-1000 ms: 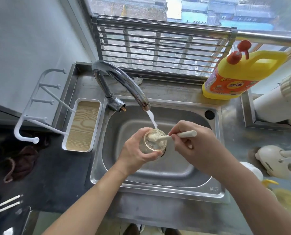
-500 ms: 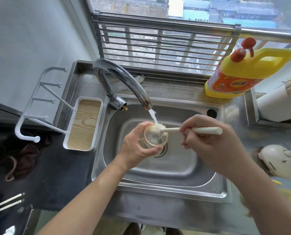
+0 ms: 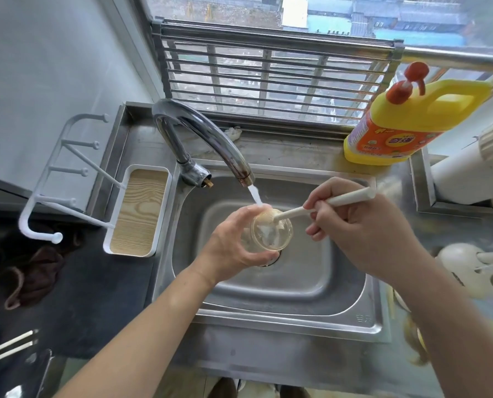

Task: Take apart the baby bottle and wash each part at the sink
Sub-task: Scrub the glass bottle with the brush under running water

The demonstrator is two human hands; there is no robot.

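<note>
Over the steel sink (image 3: 268, 294), my left hand (image 3: 231, 245) grips the clear bottle body (image 3: 271, 232), its open mouth turned up toward me. A thin stream of water runs from the chrome tap (image 3: 210, 142) onto the far rim of the bottle. My right hand (image 3: 363, 225) holds the cream handle of a bottle brush (image 3: 325, 203). The brush's sponge head sits at the bottle's mouth, under the water. White and yellow bottle parts (image 3: 469, 271) lie on the counter at the right.
A yellow detergent jug (image 3: 406, 122) with a red pump stands behind the sink at the right. A white drying rack with a wood-look tray (image 3: 139, 211) sits left of the sink. A brown cloth (image 3: 35, 271) lies on the dark counter at far left.
The brush was deep in the bottle, then drawn out to the rim. My right hand has moved right and up, so more of the handle shows.
</note>
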